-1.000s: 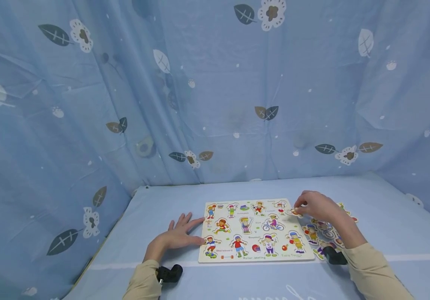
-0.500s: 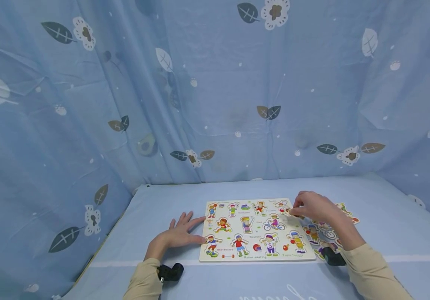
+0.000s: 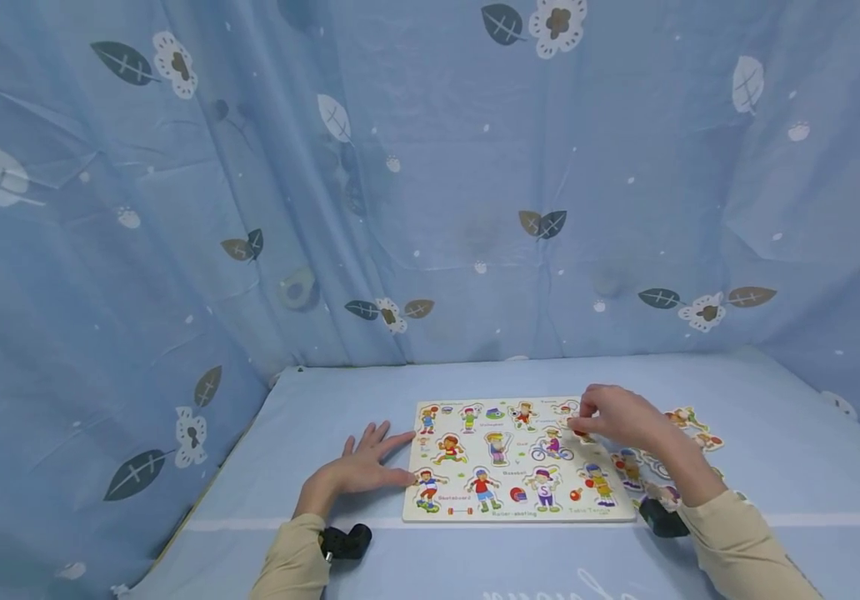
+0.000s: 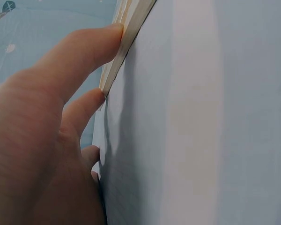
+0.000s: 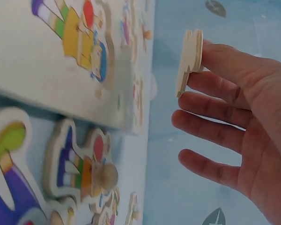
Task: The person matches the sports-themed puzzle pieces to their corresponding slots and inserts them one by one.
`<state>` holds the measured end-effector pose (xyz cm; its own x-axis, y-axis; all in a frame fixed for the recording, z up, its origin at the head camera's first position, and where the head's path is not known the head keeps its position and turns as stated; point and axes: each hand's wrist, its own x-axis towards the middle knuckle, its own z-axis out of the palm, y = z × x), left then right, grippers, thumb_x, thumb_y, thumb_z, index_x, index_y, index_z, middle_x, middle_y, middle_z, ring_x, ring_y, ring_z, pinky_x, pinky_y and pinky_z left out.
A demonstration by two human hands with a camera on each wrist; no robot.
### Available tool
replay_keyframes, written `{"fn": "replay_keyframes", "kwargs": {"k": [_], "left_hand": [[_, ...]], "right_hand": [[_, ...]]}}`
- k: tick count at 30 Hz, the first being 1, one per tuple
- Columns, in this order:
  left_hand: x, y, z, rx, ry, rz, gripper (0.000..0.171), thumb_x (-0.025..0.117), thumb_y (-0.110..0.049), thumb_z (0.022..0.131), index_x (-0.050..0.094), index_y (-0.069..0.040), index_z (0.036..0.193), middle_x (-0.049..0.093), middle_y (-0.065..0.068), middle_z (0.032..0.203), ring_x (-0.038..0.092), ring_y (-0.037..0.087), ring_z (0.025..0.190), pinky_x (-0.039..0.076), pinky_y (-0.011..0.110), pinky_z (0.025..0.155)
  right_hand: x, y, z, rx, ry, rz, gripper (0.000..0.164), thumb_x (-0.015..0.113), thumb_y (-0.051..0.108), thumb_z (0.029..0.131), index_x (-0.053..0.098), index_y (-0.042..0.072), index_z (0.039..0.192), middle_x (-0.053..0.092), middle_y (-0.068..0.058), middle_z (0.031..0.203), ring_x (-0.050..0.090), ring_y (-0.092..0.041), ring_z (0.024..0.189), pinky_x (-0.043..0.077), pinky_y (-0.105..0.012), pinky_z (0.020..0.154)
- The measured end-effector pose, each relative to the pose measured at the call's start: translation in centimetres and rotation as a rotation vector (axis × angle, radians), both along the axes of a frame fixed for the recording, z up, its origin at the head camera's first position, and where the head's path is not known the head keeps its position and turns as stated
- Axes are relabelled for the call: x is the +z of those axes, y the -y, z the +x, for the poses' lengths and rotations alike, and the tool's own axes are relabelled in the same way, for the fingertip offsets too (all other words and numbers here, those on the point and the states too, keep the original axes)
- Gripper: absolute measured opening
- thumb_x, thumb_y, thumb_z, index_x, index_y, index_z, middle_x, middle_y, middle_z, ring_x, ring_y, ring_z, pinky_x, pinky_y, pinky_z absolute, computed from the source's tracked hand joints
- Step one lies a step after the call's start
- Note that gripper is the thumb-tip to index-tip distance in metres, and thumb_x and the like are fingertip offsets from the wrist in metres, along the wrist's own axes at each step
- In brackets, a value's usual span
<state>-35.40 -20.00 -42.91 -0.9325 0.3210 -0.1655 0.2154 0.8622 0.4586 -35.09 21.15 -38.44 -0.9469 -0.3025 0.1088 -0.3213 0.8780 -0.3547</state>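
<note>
A pale wooden puzzle board (image 3: 454,480) printed with children playing sports lies flat on the table. At its left edge rests my left hand (image 3: 358,471), fingers spread. In the left wrist view, the thumb and forefinger of that hand touch the board's side (image 4: 139,21). My right hand (image 3: 621,414) is over the board's upper right part and pinches a small wooden puzzle piece (image 5: 191,58) between thumb and forefinger. The right wrist view shows this piece edge-on, above the board surface, with its picture turned away. The other right fingers are loosely extended.
Several loose puzzle pieces (image 3: 628,468) lie right of the board, partly under my right forearm. One piece with a round knob (image 5: 82,166) shows near the board's edge. Black wrist cameras (image 3: 346,542) sit below both wrists. A blue patterned curtain (image 3: 445,183) stands behind the table.
My right hand has moved a little left with the puzzle piece, from the board's right edge to over its upper right part. The left hand stays at the left edge.
</note>
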Motion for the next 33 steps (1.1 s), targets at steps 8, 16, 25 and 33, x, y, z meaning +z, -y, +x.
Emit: {"fn": "replay_keyframes", "kwargs": {"k": [8, 16, 25, 33], "left_hand": [[0.0, -0.1, 0.0, -0.006, 0.000, -0.023, 0.084, 0.067, -0.062, 0.080, 0.041, -0.028, 0.152, 0.015, 0.017, 0.164, 0.002, 0.040, 0.152, 0.001, 0.065, 0.118], [0.0, 0.3, 0.0, 0.004, -0.008, -0.005, 0.084, 0.067, -0.062, 0.079, 0.041, -0.029, 0.152, 0.015, 0.017, 0.165, 0.001, 0.040, 0.152, 0.000, 0.064, 0.118], [0.0, 0.2, 0.1, 0.002, -0.006, -0.011, 0.084, 0.067, -0.062, 0.079, 0.041, -0.029, 0.152, 0.014, 0.017, 0.165, 0.001, 0.040, 0.152, 0.000, 0.064, 0.118], [0.0, 0.0, 0.2, 0.003, -0.023, -0.013, 0.084, 0.068, -0.062, 0.079, 0.042, -0.029, 0.151, 0.016, 0.017, 0.164, 0.003, 0.040, 0.152, 0.001, 0.063, 0.119]], "right_hand": [[-0.4, 2.1, 0.6, 0.034, -0.040, 0.032, 0.023, 0.073, 0.037, 0.089, 0.064, 0.019, 0.076, 0.053, 0.006, 0.078, 0.046, -0.012, 0.065, 0.039, -0.027, 0.055], [0.1, 3.8, 1.1, 0.044, -0.076, 0.045, 0.023, 0.075, 0.037, 0.087, 0.065, 0.019, 0.077, 0.054, 0.007, 0.079, 0.047, -0.011, 0.065, 0.040, -0.028, 0.057], [-0.2, 5.0, 1.5, 0.055, -0.097, 0.058, 0.025, 0.075, 0.036, 0.087, 0.064, 0.021, 0.072, 0.053, 0.008, 0.079, 0.046, -0.010, 0.064, 0.038, -0.026, 0.056], [0.0, 6.1, 1.6, 0.074, -0.110, 0.078, 0.023, 0.075, 0.036, 0.087, 0.065, 0.022, 0.072, 0.052, 0.009, 0.079, 0.046, -0.010, 0.065, 0.039, -0.026, 0.058]]}}
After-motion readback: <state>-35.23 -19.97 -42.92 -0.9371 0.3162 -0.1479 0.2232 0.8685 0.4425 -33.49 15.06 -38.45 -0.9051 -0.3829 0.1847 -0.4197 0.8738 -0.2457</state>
